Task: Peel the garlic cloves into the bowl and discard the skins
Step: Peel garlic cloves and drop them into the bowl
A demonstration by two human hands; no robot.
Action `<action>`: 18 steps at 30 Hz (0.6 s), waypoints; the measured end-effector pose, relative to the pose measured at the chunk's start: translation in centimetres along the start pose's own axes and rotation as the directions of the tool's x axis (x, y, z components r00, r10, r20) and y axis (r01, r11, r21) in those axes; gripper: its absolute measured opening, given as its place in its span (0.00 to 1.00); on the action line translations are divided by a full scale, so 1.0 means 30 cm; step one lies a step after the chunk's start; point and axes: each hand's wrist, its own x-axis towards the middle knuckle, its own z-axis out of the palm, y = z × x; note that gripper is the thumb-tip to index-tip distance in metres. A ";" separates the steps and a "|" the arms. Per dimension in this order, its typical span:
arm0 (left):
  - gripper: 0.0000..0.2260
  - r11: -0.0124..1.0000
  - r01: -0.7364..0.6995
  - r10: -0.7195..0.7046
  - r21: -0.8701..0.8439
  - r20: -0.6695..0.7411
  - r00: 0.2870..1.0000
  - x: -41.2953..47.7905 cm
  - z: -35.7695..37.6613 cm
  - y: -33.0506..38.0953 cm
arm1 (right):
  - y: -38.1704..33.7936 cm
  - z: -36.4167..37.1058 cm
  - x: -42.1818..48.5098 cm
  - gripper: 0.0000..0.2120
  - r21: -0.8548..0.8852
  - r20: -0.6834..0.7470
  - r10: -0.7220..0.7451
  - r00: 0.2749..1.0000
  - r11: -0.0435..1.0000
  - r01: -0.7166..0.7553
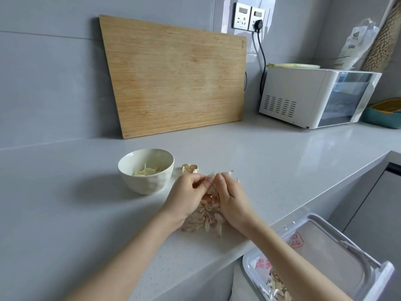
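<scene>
Two hands worked just right of the bowl [147, 184]: my left hand [186, 196] and right hand [230, 197] pinched a garlic clove [210, 176] between their fingertips, above the loose skins [204, 221]. I judged it best to nick one end and strip lengthwise. Fingers hid most of the clove, so I couldn't tell its long axis.

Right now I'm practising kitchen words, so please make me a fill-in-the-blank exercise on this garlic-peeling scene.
1. The cutting board leans against the ____.
2. The bowl stands on the counter to the ____ of both hands.
3. The left hand and right hand pinch a garlic clove above a pile of ____.
Missing words: wall; left; skins.
</scene>
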 end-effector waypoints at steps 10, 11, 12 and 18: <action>0.13 0.998 -0.059 0.059 0.029 0.002 0.998 0.006 -0.005 -0.017 | 0.009 0.002 0.000 0.18 -0.111 -0.024 0.009 1.000 0.994 -0.012; 0.10 0.998 -0.065 0.065 0.023 0.008 0.998 0.007 -0.001 -0.010 | 0.007 0.002 -0.004 0.17 -0.134 -0.048 0.004 0.999 0.991 -0.011; 0.10 0.995 -0.089 0.089 0.042 0.012 0.996 0.008 0.002 -0.003 | 0.005 0.004 -0.009 0.17 -0.158 -0.071 -0.001 0.997 0.987 -0.011; 0.07 0.727 -0.370 0.412 0.578 0.063 0.909 0.020 -0.011 -0.027 | 0.002 0.011 -0.024 0.18 -0.328 -0.192 -0.084 0.978 0.945 0.016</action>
